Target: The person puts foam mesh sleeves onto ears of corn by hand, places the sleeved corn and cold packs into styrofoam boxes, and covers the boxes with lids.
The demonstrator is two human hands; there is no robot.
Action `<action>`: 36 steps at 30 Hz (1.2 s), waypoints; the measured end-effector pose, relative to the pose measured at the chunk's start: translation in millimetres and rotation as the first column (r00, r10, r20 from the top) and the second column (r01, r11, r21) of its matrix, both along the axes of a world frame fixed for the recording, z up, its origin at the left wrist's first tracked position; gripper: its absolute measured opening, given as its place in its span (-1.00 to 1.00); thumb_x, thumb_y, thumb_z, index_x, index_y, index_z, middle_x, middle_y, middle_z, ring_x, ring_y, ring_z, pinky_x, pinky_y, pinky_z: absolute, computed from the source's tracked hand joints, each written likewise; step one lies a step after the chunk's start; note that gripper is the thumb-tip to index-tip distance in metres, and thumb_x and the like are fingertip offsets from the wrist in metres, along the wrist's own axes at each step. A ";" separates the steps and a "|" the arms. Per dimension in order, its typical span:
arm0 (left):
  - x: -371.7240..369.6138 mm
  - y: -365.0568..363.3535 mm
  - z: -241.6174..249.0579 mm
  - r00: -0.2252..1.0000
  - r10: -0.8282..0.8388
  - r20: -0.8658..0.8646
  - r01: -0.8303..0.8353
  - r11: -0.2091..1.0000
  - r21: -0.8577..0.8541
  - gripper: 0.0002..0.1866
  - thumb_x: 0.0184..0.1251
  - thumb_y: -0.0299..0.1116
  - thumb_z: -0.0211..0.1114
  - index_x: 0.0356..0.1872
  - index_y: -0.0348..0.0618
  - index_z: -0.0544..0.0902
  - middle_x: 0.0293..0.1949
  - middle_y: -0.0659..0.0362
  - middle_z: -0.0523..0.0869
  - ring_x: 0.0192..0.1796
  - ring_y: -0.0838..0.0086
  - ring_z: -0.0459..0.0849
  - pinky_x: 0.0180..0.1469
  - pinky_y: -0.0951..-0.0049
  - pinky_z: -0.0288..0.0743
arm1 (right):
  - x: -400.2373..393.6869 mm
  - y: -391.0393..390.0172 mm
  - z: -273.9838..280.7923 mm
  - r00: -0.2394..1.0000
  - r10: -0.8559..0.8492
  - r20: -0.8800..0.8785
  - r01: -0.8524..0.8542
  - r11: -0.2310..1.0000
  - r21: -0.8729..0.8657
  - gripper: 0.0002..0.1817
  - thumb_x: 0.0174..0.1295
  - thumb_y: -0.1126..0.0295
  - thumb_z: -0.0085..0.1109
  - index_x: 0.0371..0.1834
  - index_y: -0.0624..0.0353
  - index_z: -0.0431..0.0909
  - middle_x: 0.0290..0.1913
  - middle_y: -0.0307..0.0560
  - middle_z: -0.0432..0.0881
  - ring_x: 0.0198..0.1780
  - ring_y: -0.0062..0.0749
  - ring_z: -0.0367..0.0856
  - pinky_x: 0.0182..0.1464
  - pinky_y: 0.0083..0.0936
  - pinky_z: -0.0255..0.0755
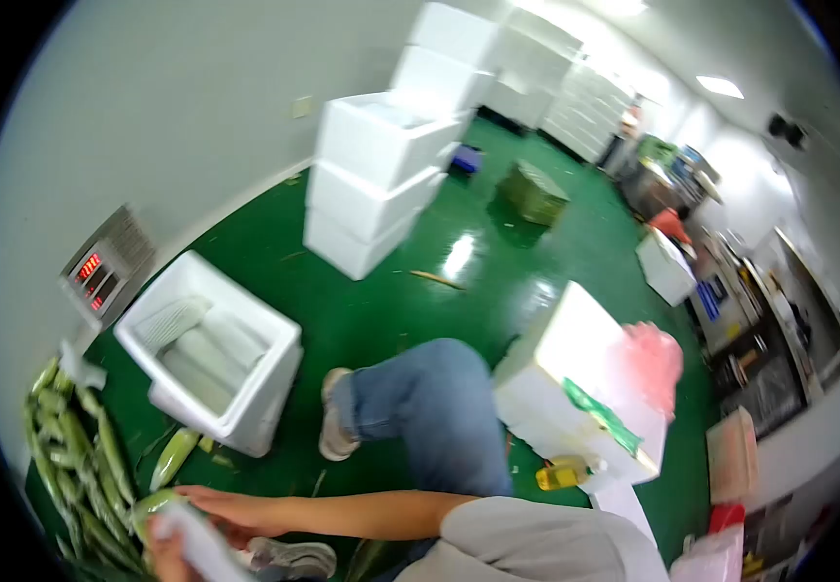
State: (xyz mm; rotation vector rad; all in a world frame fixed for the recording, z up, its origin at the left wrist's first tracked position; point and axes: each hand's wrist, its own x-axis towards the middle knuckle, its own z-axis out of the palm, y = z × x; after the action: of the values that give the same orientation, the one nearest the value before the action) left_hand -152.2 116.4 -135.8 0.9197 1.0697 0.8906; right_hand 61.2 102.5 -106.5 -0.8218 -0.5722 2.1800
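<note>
Low at the left edge of the view, my right hand grips a long green gourd. My left hand, partly cut off by the frame's bottom, is closed around the same spot, on a blurred white sleeve that looks like foam netting against the gourd. A heap of long green gourds lies on the floor beside my hands. One loose gourd rests nearer the white foam box, which holds several gourds in white netting.
A scale with red digits stands by the wall. Stacked white foam boxes rise ahead. To my right are another foam box, a pink bag and a yellow bottle. Further off sit a green bundle and a person.
</note>
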 end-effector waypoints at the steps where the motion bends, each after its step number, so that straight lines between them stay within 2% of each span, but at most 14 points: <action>1: 9.3 -4.6 -30.3 0.999 -0.021 -0.039 0.021 1.000 0.000 -0.70 0.20 -0.41 0.28 -0.05 -0.30 0.60 -0.22 0.14 0.65 -0.21 0.27 0.66 -0.08 0.41 0.55 | -18.5 4.9 -26.4 0.999 -0.020 -0.027 0.017 0.994 -0.111 -0.51 0.29 -0.04 0.06 0.20 -0.08 0.35 -0.39 -0.27 0.51 -0.47 -0.56 0.49 -0.51 -0.60 0.36; 5: 17.7 -36.7 -101.9 0.777 0.216 -0.591 0.119 0.872 0.475 -0.89 0.12 -0.43 0.27 -0.43 -0.27 0.56 -0.27 -0.01 0.56 -0.16 0.13 0.50 -0.06 0.26 0.40 | -25.9 -26.4 -146.2 0.981 0.159 -0.116 -0.188 0.928 -0.322 -0.52 0.27 0.11 0.12 0.21 0.00 0.38 -0.17 -0.27 0.59 -0.16 -0.50 0.59 -0.07 -0.47 0.50; 7: 22.9 -50.1 -143.5 0.875 0.282 -0.394 -0.187 0.947 0.261 -0.86 0.20 -0.41 0.26 -0.49 -0.19 0.51 -0.50 0.17 0.54 -0.39 0.34 0.53 -0.29 0.40 0.40 | -31.5 -34.4 -149.8 0.981 0.143 0.129 -0.056 0.853 -0.519 -0.67 0.36 0.24 0.06 0.11 0.12 0.46 -0.10 -0.22 0.59 -0.01 -0.45 0.57 0.10 -0.43 0.46; 10: 25.5 -67.7 -160.5 0.850 0.523 0.060 -0.485 0.823 -0.296 -0.85 0.39 -0.32 0.17 -0.41 -0.04 0.48 -0.53 0.35 0.49 -0.46 0.64 0.46 -0.42 0.54 0.36 | -41.5 -40.8 -175.6 0.921 0.111 0.374 0.001 0.958 -0.287 -0.74 0.39 0.29 0.01 0.03 0.18 0.45 -0.09 -0.19 0.60 -0.01 -0.45 0.58 0.08 -0.42 0.45; 13: 29.6 -58.1 -177.5 0.559 0.713 0.424 -0.388 0.677 -0.625 -0.93 0.42 -0.32 0.16 -0.20 -0.04 0.52 -0.35 0.35 0.59 -0.34 0.71 0.55 -0.35 0.65 0.43 | -67.5 17.0 -197.8 0.940 -0.189 0.286 0.275 0.913 -0.301 -0.77 0.43 0.23 -0.06 -0.16 0.15 0.49 -0.17 -0.18 0.61 -0.13 -0.50 0.58 -0.03 -0.46 0.46; 16: -2.3 -52.4 -169.1 0.801 0.272 0.533 0.035 0.868 -0.495 -0.72 0.24 -0.37 0.33 -0.05 -0.23 0.63 0.01 0.22 0.61 -0.03 0.55 0.56 0.04 0.50 0.45 | -67.3 42.3 -233.7 0.992 0.119 -0.040 -0.120 0.802 -0.586 -0.66 0.43 0.09 -0.08 -0.15 0.15 0.48 -0.25 -0.18 0.61 -0.23 -0.50 0.60 -0.16 -0.46 0.51; 17: -25.3 -33.5 -157.2 0.947 -0.025 0.319 0.134 0.937 -0.323 -0.71 0.23 -0.39 0.32 -0.04 -0.23 0.63 -0.03 0.20 0.62 -0.06 0.54 0.57 0.01 0.53 0.45 | -68.5 52.9 -229.7 0.968 0.251 -0.014 -0.225 0.838 -0.497 -0.66 0.39 0.08 -0.01 -0.10 0.16 0.48 -0.23 -0.18 0.62 -0.22 -0.51 0.60 -0.14 -0.47 0.51; 21: -51.4 -3.7 -185.2 0.882 0.447 0.150 -0.412 0.885 -0.217 -0.96 0.20 -0.53 0.21 -0.33 -0.26 0.56 -0.28 0.24 0.58 -0.25 0.59 0.52 -0.18 0.48 0.46 | -70.4 91.0 -252.9 0.712 0.555 0.430 -0.594 0.803 -0.054 -0.63 0.21 0.26 0.21 0.03 0.17 0.47 -0.11 -0.14 0.63 -0.16 -0.42 0.61 -0.05 -0.46 0.50; 23: -55.4 13.8 -219.7 0.675 0.574 -0.463 -0.598 0.794 0.113 -0.89 0.15 -0.56 0.20 -0.27 -0.26 0.54 -0.38 0.08 0.57 -0.31 0.33 0.56 -0.22 0.32 0.44 | -83.5 109.6 -279.9 0.560 0.255 0.788 -0.664 0.708 0.242 -0.58 0.11 0.40 0.24 0.07 0.18 0.46 -0.04 0.03 0.60 -0.07 -0.12 0.59 0.02 -0.32 0.47; 25: -63.5 37.3 -232.7 0.381 0.611 -0.694 -0.421 0.783 0.457 -0.72 0.22 -0.55 0.16 -0.03 -0.18 0.53 -0.30 -0.06 0.54 -0.27 0.05 0.54 -0.17 0.23 0.44 | -113.3 125.5 -292.8 0.508 -0.147 0.849 -0.576 0.675 0.461 -0.53 0.13 0.39 0.21 0.15 0.13 0.45 -0.04 0.16 0.56 0.00 0.10 0.54 0.06 -0.23 0.42; 27: -68.4 47.6 -229.5 0.441 0.454 -0.774 -0.414 0.868 0.273 -0.37 0.30 -0.53 0.11 0.40 0.11 0.27 -0.22 -0.15 0.54 -0.21 -0.04 0.54 -0.12 0.17 0.43 | -142.6 122.8 -302.9 0.551 -0.193 0.812 -0.480 0.722 0.498 -0.57 0.20 0.32 0.19 0.15 0.11 0.49 -0.05 0.13 0.57 -0.02 0.04 0.56 0.06 -0.30 0.40; 31: -68.2 30.7 -199.0 0.715 0.503 -0.485 -0.456 0.862 0.222 -0.59 0.51 -0.32 -0.06 0.28 -0.28 0.39 0.07 -0.10 0.58 0.05 0.30 0.56 0.11 0.41 0.41 | -120.5 112.1 -257.0 0.817 0.244 0.522 -0.299 0.954 0.021 -0.61 0.39 0.15 0.01 -0.02 0.30 0.55 -0.23 -0.19 0.61 -0.18 -0.55 0.49 -0.04 -0.53 0.38; 33: -46.5 5.4 -157.7 0.818 0.528 -0.229 -0.560 0.821 -0.106 -0.59 0.54 -0.29 -0.08 0.23 -0.36 0.43 -0.01 0.06 0.63 -0.02 0.48 0.54 0.08 0.48 0.40 | -106.9 97.0 -216.5 0.868 0.119 0.481 -0.271 0.926 0.261 -0.64 0.39 0.15 0.03 -0.11 0.28 0.56 -0.26 -0.27 0.61 -0.20 -0.63 0.47 -0.09 -0.59 0.37; 36: -11.1 -14.8 -138.2 0.806 0.577 -0.131 -0.590 0.768 -0.249 -0.64 0.54 -0.24 -0.05 -0.01 -0.36 0.57 -0.19 0.25 0.65 -0.14 0.66 0.51 -0.04 0.61 0.40 | -92.9 70.0 -217.3 0.915 0.074 0.397 -0.092 0.995 0.026 -0.67 0.38 0.15 0.05 -0.19 0.25 0.55 -0.32 -0.31 0.58 -0.30 -0.70 0.45 -0.27 -0.65 0.36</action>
State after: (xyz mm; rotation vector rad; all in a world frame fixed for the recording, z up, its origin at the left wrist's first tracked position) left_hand -163.3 101.6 -274.0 0.3579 1.5225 1.1905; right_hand -31.7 172.5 -323.8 -1.2486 -0.8649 2.0754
